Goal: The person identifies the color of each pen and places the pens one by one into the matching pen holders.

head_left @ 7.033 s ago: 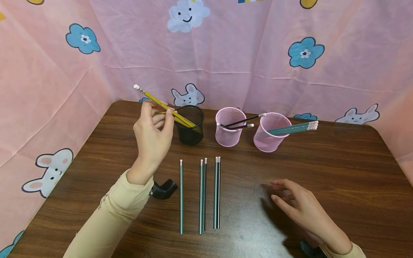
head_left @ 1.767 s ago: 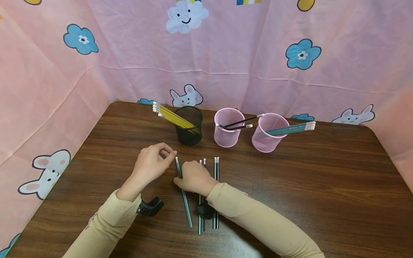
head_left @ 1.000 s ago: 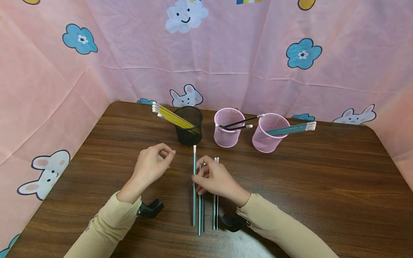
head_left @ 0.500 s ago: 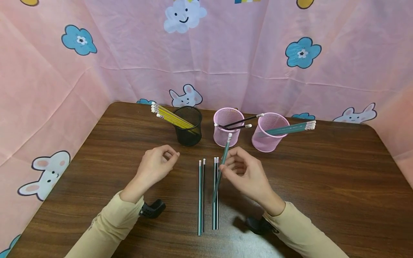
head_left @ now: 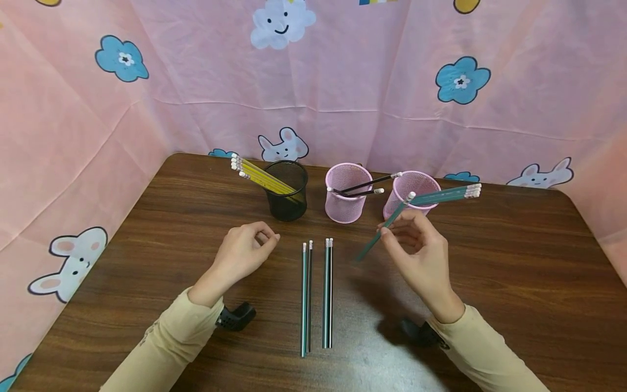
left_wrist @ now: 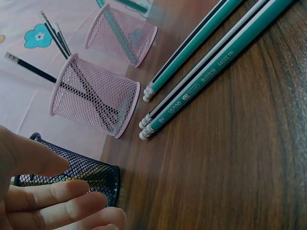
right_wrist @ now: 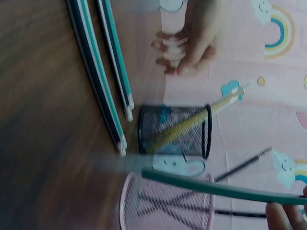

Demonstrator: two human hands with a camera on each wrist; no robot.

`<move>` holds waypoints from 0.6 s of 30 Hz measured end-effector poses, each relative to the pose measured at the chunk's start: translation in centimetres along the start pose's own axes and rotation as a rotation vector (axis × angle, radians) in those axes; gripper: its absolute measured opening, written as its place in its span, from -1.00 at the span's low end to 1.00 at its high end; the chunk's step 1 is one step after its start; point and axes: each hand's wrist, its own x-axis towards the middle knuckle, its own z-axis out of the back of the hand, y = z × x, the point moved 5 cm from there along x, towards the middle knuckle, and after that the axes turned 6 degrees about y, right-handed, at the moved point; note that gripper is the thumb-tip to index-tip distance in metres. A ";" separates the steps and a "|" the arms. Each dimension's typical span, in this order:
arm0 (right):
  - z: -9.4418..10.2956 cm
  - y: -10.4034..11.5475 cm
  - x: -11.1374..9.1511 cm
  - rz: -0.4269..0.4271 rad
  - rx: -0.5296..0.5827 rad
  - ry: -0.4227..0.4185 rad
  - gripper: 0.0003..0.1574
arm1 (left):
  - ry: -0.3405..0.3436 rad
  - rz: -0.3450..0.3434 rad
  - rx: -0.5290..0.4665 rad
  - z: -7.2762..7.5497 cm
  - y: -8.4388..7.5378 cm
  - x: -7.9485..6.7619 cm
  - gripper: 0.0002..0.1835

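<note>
My right hand [head_left: 418, 256] pinches a green pencil [head_left: 370, 244] between thumb and fingers, just in front of the right pink mesh cup [head_left: 399, 188]. The pencil is tilted, its white eraser end up near that cup's rim and its lower end above the table; in the right wrist view the green pencil [right_wrist: 216, 190] is partly blurred. Several green pencils [head_left: 443, 195] lean in the right pink cup. My left hand [head_left: 242, 250] hovers over the table, fingers loosely curled, holding nothing. Two pairs of pencils, each one green [head_left: 303, 299] and one black [head_left: 331, 294], lie between the hands.
A black mesh cup [head_left: 286, 207] with several yellow pencils [head_left: 266, 179] stands back left. Beside it, the middle pink mesh cup [head_left: 345, 209] holds 3 black pencils [head_left: 369, 183]. A patterned pink cloth [head_left: 343, 81] hangs behind the wooden table [head_left: 514, 261].
My left hand has let go of a yellow pencil in the black cup. My right hand has picked the leftmost green pencil off the table and carried it right, towards the right pink cup.
</note>
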 end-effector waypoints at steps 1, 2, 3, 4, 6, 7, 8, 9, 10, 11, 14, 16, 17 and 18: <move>0.4 0.0 0.1 0.009 -0.015 -0.027 -0.78 | 0.000 -0.002 0.003 0.0 0.0 0.0 -0.81; 0.8 0.1 0.1 0.022 -0.031 -0.055 -0.78 | 0.000 -0.006 0.003 0.0 -0.1 0.0 -0.81; 1.2 0.2 0.2 0.032 -0.046 -0.084 -0.78 | 0.002 -0.007 0.005 0.0 -0.1 0.0 -0.81; 1.6 0.3 0.3 0.039 -0.056 -0.114 -0.78 | 0.003 -0.008 0.005 -0.1 -0.1 0.0 -0.82; 2.4 0.5 0.5 0.060 -0.051 -0.175 -0.77 | 0.007 -0.011 0.004 -0.1 -0.2 0.0 -0.82; 2.9 0.6 0.6 0.072 -0.028 -0.203 -0.76 | 0.009 -0.012 0.004 -0.1 -0.2 0.0 -0.82; 3.3 0.6 0.7 0.090 0.006 -0.231 -0.75 | 0.011 -0.013 0.004 -0.2 -0.2 -0.1 -0.82; 3.7 0.7 0.9 0.105 0.045 -0.260 -0.75 | 0.011 -0.014 0.005 -0.2 -0.2 -0.1 -0.82; 4.2 0.8 1.0 0.122 0.089 -0.288 -0.75 | 0.010 -0.013 0.006 -0.2 -0.2 -0.1 -0.82; 4.6 0.8 1.2 0.140 0.136 -0.315 -0.76 | 0.008 -0.012 0.006 -0.1 -0.2 -0.1 -0.82; 5.8 1.0 1.6 0.179 0.219 -0.402 -0.78 | 0.002 -0.011 0.009 -0.1 -0.2 -0.2 -0.82; 6.4 1.0 1.8 0.190 0.216 -0.451 -0.78 | -0.002 -0.010 0.015 0.0 -0.2 -0.2 -0.82; 6.7 1.1 1.9 0.192 0.203 -0.472 -0.79 | -0.002 -0.010 0.017 0.0 -0.3 -0.2 -0.82; 6.8 1.1 1.9 0.193 0.188 -0.488 -0.79 | -0.001 -0.009 0.018 0.0 -0.3 -0.2 -0.82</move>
